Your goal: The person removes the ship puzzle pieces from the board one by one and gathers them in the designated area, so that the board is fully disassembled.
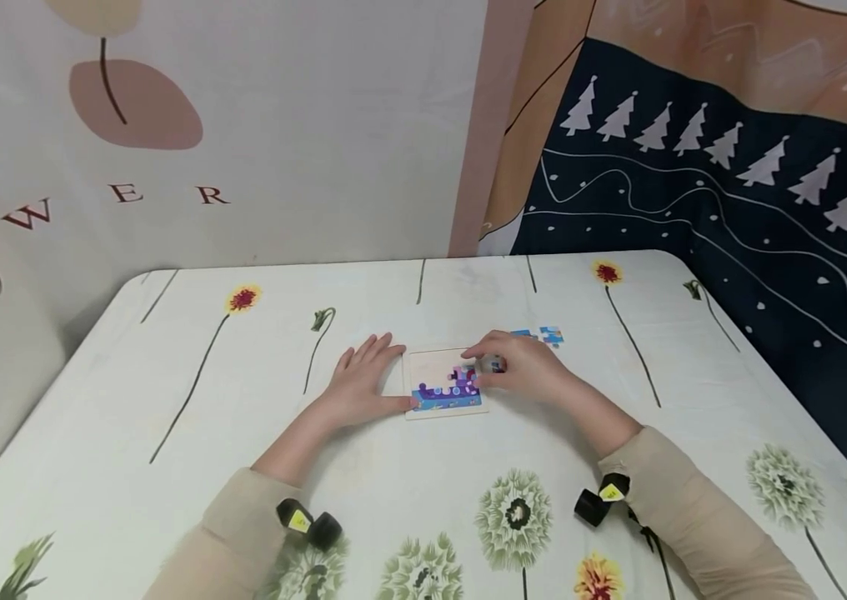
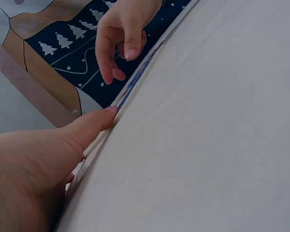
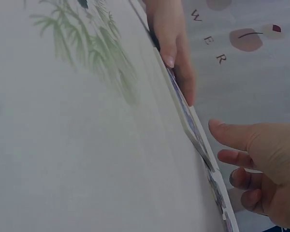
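Observation:
A small jigsaw puzzle board (image 1: 429, 367) with a pale wooden border lies on the table. Joined blue and purple pieces (image 1: 448, 400) fill its lower part and right side; its upper left shows bare. My left hand (image 1: 363, 387) lies at the board's left side, fingers spread, its thumb resting on the lower left border. Over the right edge hovers my right hand (image 1: 524, 367), thumb and forefinger apart. In the right wrist view that same hand (image 3: 268, 164) has loosely bent fingers with nothing between them.
Loose puzzle pieces (image 1: 551, 336) lie beyond my right hand, partly hidden by it. A flower-printed white cloth (image 1: 243, 508) covers the table. A pale hanging cloth (image 1: 333, 133) stands behind, and a dark tree-printed one (image 1: 694, 183) borders the right side.

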### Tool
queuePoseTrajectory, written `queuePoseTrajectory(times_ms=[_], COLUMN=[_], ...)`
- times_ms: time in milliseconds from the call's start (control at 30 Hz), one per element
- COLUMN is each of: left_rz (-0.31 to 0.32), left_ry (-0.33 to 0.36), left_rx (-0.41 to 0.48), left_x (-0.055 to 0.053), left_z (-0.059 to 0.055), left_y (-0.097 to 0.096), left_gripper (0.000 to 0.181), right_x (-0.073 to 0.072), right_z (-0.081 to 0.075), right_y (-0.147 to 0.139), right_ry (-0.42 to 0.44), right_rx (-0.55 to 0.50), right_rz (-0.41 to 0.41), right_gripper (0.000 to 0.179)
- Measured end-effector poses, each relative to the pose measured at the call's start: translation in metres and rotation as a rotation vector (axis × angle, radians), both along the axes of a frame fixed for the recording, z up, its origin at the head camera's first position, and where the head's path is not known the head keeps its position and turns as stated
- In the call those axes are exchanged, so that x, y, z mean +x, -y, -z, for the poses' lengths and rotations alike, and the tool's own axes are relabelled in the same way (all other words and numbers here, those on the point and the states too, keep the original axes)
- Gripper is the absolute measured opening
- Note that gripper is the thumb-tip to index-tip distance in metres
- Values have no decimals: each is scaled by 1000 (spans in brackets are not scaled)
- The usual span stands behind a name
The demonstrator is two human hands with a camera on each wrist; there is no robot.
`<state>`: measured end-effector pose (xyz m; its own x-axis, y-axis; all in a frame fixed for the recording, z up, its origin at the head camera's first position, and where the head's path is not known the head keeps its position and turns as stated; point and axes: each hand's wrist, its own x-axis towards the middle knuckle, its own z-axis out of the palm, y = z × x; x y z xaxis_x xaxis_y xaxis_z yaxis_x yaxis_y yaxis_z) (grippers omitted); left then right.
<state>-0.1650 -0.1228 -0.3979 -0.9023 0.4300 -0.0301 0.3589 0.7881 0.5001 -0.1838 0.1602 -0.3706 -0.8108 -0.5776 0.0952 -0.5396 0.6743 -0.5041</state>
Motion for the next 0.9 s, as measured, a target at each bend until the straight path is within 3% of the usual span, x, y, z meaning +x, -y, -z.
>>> queuePoseTrajectory(times_ms=[700,900], left_rz=[3,2], left_ry=[10,3], left_rx=[-3,-5], left_x=[-1,1], left_z=[-1,-3], left_y=[-1,-1], left_gripper=[89,88], right_x=[-8,-9], right_z=[4,5], right_y=[8,8], right_ry=[7,19], right_rx=[150,135], right_rz=[-97,-105], right_gripper=[33,31])
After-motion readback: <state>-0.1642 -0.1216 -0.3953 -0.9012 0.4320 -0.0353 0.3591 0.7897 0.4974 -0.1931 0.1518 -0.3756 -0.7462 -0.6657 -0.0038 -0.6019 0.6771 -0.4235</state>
